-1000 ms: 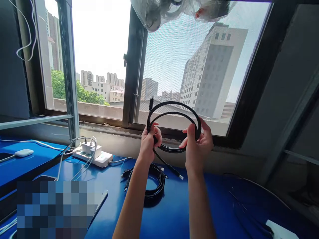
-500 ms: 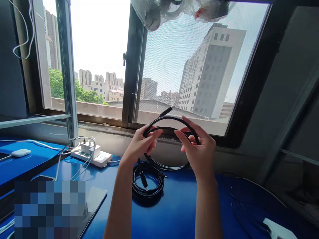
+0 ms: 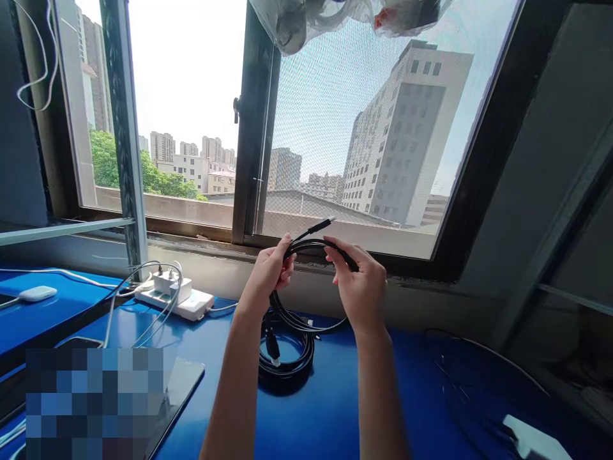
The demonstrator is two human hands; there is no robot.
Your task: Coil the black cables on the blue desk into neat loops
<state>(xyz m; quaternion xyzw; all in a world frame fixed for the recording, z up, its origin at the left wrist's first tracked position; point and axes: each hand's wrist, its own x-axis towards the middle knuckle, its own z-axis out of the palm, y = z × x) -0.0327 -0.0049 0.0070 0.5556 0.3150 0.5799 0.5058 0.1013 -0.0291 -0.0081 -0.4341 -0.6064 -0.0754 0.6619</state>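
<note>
A looped black cable (image 3: 306,321) is held up in front of the window, both hands on it. My left hand (image 3: 272,271) pinches the loops at their left side. A black plug with a pale metal tip (image 3: 320,226) sticks out up and to the right above that grip. My right hand (image 3: 360,281) is closed around the loops at their upper right, thumb and fingers on the cable. Below, on the blue table, lies a second coiled black cable (image 3: 310,361) with a black connector (image 3: 272,345) resting across its middle. The held loops overlap its top edge in view.
A white power strip (image 3: 196,305) with chargers and cords sits at the left on the blue table (image 3: 316,421). A dark flat device (image 3: 184,383) lies front left. A white object (image 3: 531,437) and thin cords are at the right. Plastic bags (image 3: 292,32) hang above.
My right hand has moved left and slightly down, closer to my left hand. The held loops are gathered closer together, and the plug has dropped a little.
</note>
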